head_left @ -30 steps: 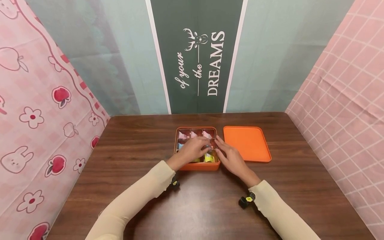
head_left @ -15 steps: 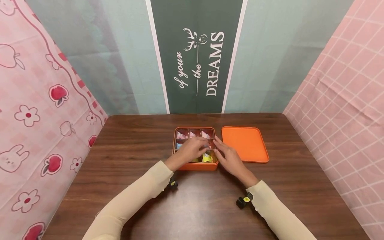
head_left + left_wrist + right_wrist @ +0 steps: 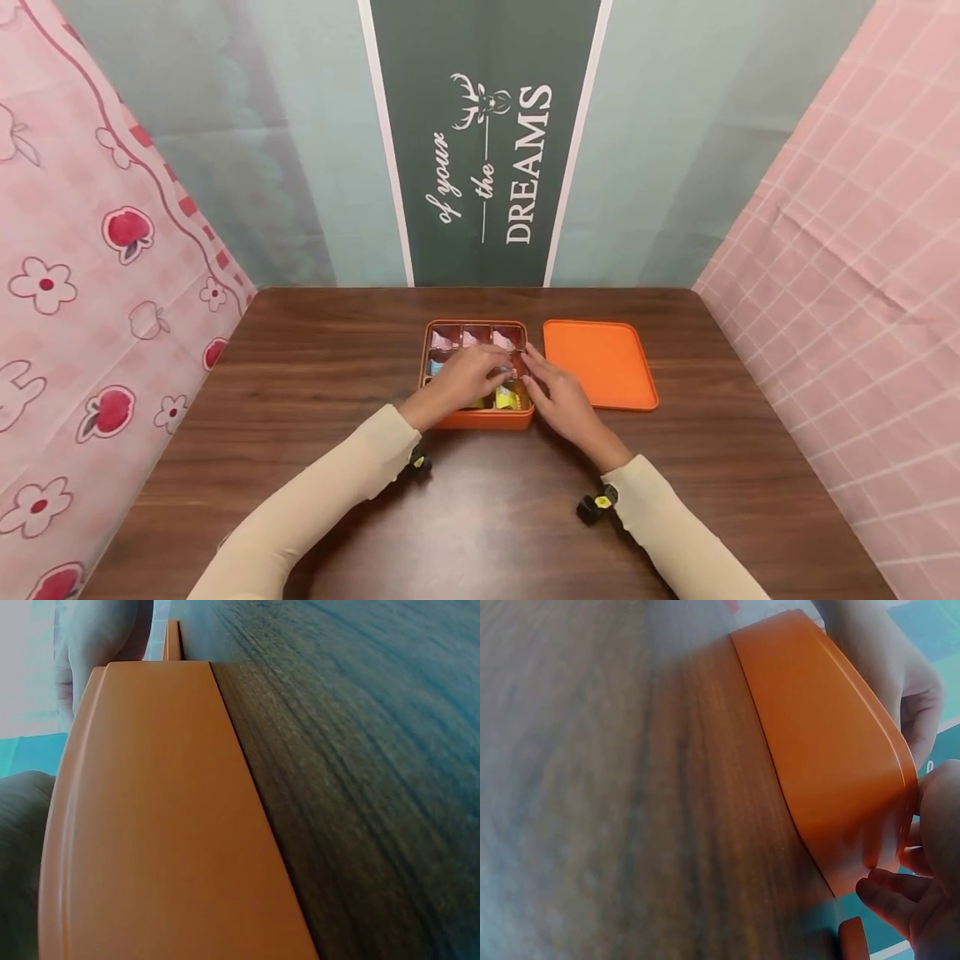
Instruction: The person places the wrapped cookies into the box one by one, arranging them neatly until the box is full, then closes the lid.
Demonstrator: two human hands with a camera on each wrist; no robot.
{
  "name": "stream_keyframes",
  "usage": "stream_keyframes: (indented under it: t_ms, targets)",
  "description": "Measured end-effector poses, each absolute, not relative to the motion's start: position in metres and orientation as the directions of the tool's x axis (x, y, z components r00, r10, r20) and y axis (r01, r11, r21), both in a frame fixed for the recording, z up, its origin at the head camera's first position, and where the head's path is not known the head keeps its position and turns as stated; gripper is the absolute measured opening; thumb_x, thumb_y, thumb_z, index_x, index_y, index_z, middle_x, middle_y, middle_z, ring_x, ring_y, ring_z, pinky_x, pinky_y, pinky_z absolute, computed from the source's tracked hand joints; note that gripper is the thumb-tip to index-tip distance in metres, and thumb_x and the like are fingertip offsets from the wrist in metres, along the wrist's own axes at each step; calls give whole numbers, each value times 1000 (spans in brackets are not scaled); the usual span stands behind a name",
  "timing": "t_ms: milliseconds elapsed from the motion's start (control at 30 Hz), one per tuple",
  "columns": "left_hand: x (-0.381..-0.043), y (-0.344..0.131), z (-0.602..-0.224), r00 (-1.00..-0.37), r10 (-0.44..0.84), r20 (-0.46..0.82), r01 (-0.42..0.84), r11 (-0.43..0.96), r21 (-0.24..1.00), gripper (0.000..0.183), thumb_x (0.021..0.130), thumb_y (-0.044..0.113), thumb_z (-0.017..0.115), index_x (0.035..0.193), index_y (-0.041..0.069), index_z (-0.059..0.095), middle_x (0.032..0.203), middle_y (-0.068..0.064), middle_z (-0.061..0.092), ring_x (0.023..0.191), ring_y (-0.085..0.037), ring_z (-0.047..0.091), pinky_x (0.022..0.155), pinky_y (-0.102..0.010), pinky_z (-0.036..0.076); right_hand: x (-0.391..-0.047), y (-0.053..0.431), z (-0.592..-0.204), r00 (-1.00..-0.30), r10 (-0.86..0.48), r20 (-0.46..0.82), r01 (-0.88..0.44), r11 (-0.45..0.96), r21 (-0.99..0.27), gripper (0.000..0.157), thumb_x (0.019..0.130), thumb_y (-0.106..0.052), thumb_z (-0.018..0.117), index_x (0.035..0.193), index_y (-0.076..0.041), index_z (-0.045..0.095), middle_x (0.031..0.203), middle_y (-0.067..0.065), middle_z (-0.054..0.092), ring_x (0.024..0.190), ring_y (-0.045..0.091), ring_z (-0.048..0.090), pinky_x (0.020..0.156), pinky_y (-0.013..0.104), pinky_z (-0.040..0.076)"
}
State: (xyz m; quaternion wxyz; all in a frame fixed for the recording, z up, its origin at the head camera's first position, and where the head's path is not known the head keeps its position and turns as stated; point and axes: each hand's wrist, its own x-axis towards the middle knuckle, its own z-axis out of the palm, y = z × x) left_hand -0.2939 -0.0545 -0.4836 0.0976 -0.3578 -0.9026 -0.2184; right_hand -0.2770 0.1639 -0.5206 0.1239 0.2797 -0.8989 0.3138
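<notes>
An orange box (image 3: 483, 422) with clear-walled compartments sits near the far side of the table. Pink-wrapped sweets (image 3: 443, 340) fill its back row, a blue-wrapped sweet (image 3: 437, 367) shows at middle left, and a yellow-wrapped sweet (image 3: 507, 398) at front right. My left hand (image 3: 467, 377) reaches over the box, thumb and fingers bent down around a small, mostly hidden bluish sweet at the middle-right compartment. At the box's right rim, the extended fingers of my right hand (image 3: 562, 402) touch the edge; the right wrist view shows them close against the orange wall (image 3: 832, 742).
Right of the box, a square orange lid (image 3: 600, 365) lies flat on the brown wooden table (image 3: 495, 517). Fabric hangs on three sides: a green curtain (image 3: 300, 167) behind, a pink patterned cloth (image 3: 67, 350) at left and a pink checked cloth (image 3: 847, 275) at right.
The head view has shifted slightly, so the box, lid and hands appear a little farther left. Both hands keep nearly the same places at the box.
</notes>
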Motion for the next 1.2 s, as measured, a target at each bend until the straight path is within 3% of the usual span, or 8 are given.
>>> stream_keyframes:
  t_ms: [367,567,733,967,1200]
  targets:
    - [-289,-58,-479,-700,579,417,713,601,362,18,99,20,69,112,12,78,111,2,74,100,-11,69,90,-28,55,-275,154,-522,-815,-423,395,-578,637,-510,46,105,-25,58,147,-5,53,156,8,44,135,30,51,105,52,45]
    - [-284,-44,-471,-730,520,444,684,542,489,25,98,17,69,121,9,75,118,-2,74,104,-15,69,95,-32,54,-276,159,-517,-836,-398,378,-548,642,-536,45,106,-30,56,147,-14,55,156,5,44,135,30,52,105,51,46]
    - [-280,-27,-464,-761,467,451,646,487,588,30,98,16,68,127,7,71,125,-6,71,111,-19,67,98,-37,52,-282,172,-506,-845,-374,382,-534,638,-555,47,105,-26,58,149,-12,52,155,8,47,129,32,58,96,49,52]
    - [-274,-4,-457,-865,420,275,451,410,792,54,101,23,65,149,4,50,153,-14,48,142,-25,44,117,-43,34,-293,197,-490,-842,-315,438,-531,628,-568,47,105,-21,57,151,-10,49,153,12,49,125,33,60,92,51,54]
    - [-273,14,-451,-920,387,51,182,310,933,73,101,33,63,160,9,29,165,-8,30,149,-25,31,118,-45,31,-302,221,-475,-841,-208,499,-505,634,-586,45,104,-21,59,147,-5,53,150,11,52,122,37,61,93,56,53]
